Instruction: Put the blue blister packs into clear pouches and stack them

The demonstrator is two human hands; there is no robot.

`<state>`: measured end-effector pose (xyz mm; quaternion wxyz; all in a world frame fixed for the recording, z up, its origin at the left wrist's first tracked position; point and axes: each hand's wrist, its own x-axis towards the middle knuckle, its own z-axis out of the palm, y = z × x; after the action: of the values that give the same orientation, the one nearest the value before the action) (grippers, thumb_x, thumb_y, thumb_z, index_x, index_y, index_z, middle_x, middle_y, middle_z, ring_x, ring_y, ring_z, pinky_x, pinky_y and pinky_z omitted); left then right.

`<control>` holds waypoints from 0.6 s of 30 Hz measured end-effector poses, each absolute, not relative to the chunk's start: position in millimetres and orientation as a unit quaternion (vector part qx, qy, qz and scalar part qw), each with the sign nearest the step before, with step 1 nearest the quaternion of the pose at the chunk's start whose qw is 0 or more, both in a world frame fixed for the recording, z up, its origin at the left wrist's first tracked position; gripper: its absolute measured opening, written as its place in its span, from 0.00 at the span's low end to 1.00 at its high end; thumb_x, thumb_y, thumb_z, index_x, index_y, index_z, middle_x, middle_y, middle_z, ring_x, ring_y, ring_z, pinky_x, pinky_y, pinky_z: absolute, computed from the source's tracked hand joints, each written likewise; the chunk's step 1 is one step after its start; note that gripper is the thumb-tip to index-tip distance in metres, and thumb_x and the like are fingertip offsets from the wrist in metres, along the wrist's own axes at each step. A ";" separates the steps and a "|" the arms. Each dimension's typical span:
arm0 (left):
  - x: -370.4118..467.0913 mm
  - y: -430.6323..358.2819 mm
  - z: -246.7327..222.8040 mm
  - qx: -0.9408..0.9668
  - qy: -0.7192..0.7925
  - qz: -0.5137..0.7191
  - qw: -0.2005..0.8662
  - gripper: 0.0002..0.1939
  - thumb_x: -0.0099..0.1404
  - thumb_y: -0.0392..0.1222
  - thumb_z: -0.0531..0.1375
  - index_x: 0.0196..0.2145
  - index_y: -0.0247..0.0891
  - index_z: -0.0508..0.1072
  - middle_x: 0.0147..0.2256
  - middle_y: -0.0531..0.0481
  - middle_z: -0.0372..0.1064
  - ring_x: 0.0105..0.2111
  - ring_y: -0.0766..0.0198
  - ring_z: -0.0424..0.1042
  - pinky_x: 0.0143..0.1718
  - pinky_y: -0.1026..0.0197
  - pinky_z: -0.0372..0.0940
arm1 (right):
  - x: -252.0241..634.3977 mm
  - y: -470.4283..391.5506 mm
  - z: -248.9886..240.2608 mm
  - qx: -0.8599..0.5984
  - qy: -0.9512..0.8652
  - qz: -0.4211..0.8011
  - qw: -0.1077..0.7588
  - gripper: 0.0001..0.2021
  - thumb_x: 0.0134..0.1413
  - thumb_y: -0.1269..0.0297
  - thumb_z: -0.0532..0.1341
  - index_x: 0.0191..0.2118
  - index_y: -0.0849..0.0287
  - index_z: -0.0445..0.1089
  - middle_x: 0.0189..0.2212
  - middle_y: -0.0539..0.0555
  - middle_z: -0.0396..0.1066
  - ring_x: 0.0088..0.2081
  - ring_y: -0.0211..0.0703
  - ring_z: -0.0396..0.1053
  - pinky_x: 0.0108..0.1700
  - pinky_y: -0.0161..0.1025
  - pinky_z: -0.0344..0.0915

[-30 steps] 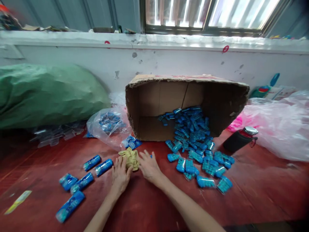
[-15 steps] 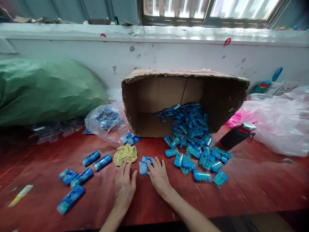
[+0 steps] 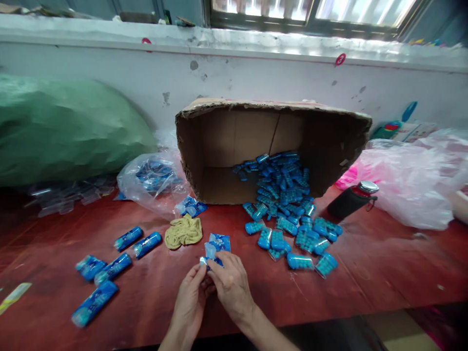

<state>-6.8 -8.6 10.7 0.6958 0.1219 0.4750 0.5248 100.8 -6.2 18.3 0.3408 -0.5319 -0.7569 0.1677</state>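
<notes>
Close to the table's front edge, my left hand [image 3: 190, 298] and my right hand [image 3: 232, 287] meet, with fingers pinched on a small blue printed wrapper [image 3: 204, 262]. My fingers cover much of it. Just beyond them, flat blue wrappers [image 3: 218, 242] lie on the red table [image 3: 153, 302]. A crumpled yellow cloth [image 3: 184, 231] rests to their left. Farther left are several small bottles in blue printed wrappers [image 3: 95, 303]. On the right, unwrapped clear bottles with blue caps and blue pellets [image 3: 300, 262] spill from a heap in a cardboard box [image 3: 193, 156] tipped on its side.
A clear bag of blue wrappers [image 3: 146, 183] sits left of the box, before a big green sack [image 3: 73, 131]. To the right, a black-sleeved flask [image 3: 345, 202] leans near a pinkish-white plastic bag [image 3: 413, 170]. A yellow strip [image 3: 14, 297] lies far left.
My right hand has drawn back from the flat wrappers, bringing one toward me. My left hand has come over to it, and both sets of fingers now pinch it. The view shifted slightly.
</notes>
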 end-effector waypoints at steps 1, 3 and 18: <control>-8.0 -9.0 10.3 0.118 0.473 0.529 0.695 0.14 0.46 0.43 0.65 0.29 0.36 0.66 0.23 0.55 0.69 0.22 0.70 0.67 0.25 0.66 0.62 | 100.4 -7.4 18.4 -0.526 -0.741 0.209 0.361 0.13 0.54 0.71 0.53 0.44 0.53 0.68 0.44 0.55 0.67 0.46 0.46 0.62 0.47 0.42 0.59; -10.6 -10.5 10.3 0.124 0.477 0.529 0.691 0.14 0.47 0.42 0.65 0.29 0.36 0.65 0.23 0.55 0.69 0.22 0.69 0.68 0.25 0.66 0.62 | 101.2 -6.9 16.4 -0.523 -0.675 0.316 0.413 0.17 0.50 0.72 0.56 0.47 0.54 0.65 0.47 0.55 0.64 0.47 0.45 0.62 0.48 0.40 0.59; -10.1 -8.6 12.5 0.218 0.501 0.543 0.637 0.17 0.45 0.45 0.65 0.31 0.33 0.70 0.24 0.51 0.71 0.22 0.68 0.67 0.24 0.65 0.61 | 89.5 -4.0 10.3 -0.432 -0.270 0.686 0.519 0.12 0.39 0.58 0.63 0.24 0.61 0.62 0.18 0.45 0.63 0.18 0.31 0.59 0.24 0.31 0.58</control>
<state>-10.1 -8.6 12.5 0.6374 0.2181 0.5011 0.5432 89.5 -4.0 10.3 0.5191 -0.4318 -0.2702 0.6864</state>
